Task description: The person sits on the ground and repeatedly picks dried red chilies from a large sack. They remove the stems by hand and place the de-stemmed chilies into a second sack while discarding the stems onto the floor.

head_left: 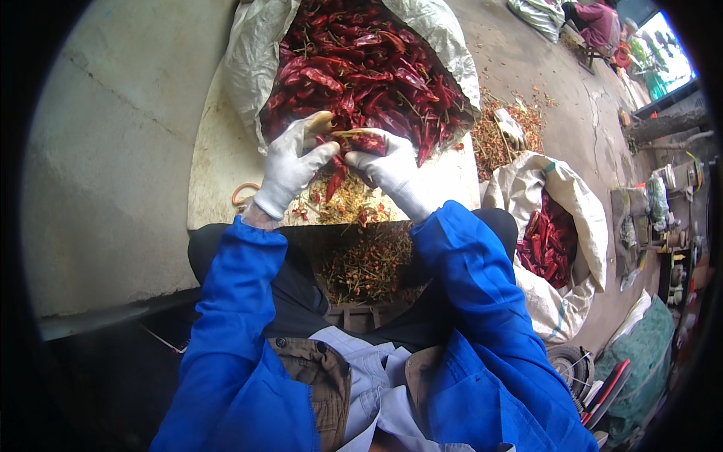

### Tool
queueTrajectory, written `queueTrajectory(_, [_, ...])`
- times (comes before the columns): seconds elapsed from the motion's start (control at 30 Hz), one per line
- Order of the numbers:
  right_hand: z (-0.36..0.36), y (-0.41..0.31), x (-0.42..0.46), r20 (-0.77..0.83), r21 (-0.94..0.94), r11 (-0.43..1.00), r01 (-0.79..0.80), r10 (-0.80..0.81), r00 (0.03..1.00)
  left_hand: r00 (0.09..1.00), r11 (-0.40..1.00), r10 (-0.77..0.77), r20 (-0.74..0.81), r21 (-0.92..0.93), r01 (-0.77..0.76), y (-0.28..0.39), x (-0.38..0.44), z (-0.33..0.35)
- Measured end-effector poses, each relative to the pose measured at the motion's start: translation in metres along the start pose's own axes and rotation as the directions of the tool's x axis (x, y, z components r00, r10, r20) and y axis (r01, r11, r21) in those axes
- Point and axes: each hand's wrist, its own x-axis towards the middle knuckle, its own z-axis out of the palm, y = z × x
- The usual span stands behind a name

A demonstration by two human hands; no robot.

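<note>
Dried red chili peppers (361, 62) spill from the mouth of a white woven sack (248, 73) lying on a pale board (217, 164). In front of the opening, my left hand (296, 161), in a white glove, has its thumb and fingers around red chili pieces. Close beside it, my gloved right hand (390, 164) holds a dried red chili (370, 142), its pale stem end toward my left hand. Another chili (336, 183) hangs below, between the hands; which hand bears it is unclear. Yellow seeds and red scraps (344, 200) lie on the board under them.
Stems (367, 265) are heaped below the board, between my legs. At right stands an open white sack (587, 226) with red chilies (545, 248). Beyond it, a white glove (510, 129) rests on more stem debris (488, 141). A person (599, 25) sits far off at the upper right.
</note>
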Motion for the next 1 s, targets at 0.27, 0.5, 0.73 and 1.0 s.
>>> queueTrajectory(0.27, [-0.003, -0.011, -0.01, 0.156, -0.021, 0.991, -0.13, 0.131, 0.979, 0.964, 0.983, -0.183, 0.194, 0.055, 0.175, 0.015, -0.001, -0.006])
queueTrajectory(0.5, [-0.005, -0.01, -0.012, 0.22, -0.031, 0.978, -0.205, 0.207, 0.953, 0.984, 0.994, -0.109, 0.142, 0.006, 0.109, 0.008, -0.01, 0.003])
queueTrajectory(0.73, [0.001, -0.015, -0.014, 0.169, -0.134, 0.985, -0.111, 0.133, 0.976, 0.973, 0.956, -0.203, 0.11, -0.194, 0.221, 0.013, -0.012, 0.01])
queueTrajectory(1.0, [-0.002, 0.008, -0.013, 0.237, -0.315, 0.931, 0.182, -0.109, 0.965, 0.856, 0.813, -0.495, 0.15, -0.268, 0.517, 0.008, -0.008, 0.005])
